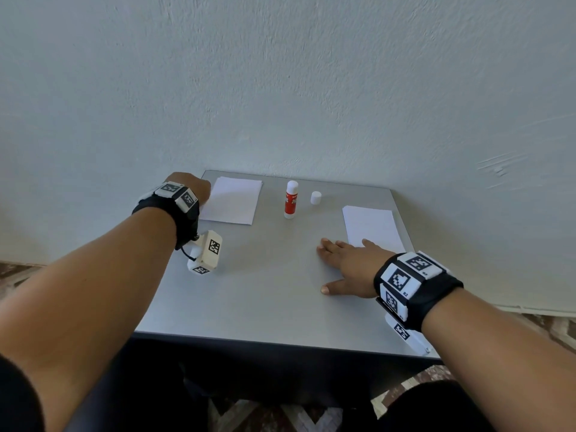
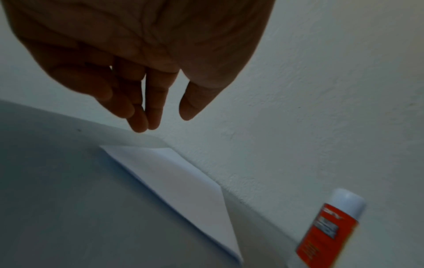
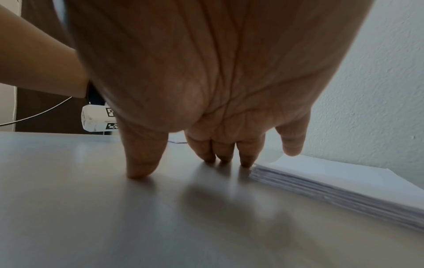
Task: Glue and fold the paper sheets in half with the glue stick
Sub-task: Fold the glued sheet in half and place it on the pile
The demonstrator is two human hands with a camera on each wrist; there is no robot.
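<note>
A red and white glue stick (image 1: pixel 291 201) (image 2: pixel 330 230) stands upright and uncapped at the back of the grey table (image 1: pixel 268 291), its white cap (image 1: pixel 315 198) just to the right. A white paper stack (image 1: pixel 232 201) (image 2: pixel 181 183) lies at the back left. My left hand (image 1: pixel 194 188) (image 2: pixel 160 112) hovers over that stack's left edge with relaxed fingers, holding nothing. A second paper stack (image 1: pixel 372 227) (image 3: pixel 332 183) lies at the right. My right hand (image 1: pixel 339 263) (image 3: pixel 206 163) rests flat on the table, fingertips down, its little finger over that stack's near corner.
The table stands against a pale textured wall (image 1: pixel 311 88). Its front edge (image 1: pixel 280 341) runs just before my forearms. A patterned floor (image 1: pixel 311 416) shows below. Bare tabletop lies between the two stacks.
</note>
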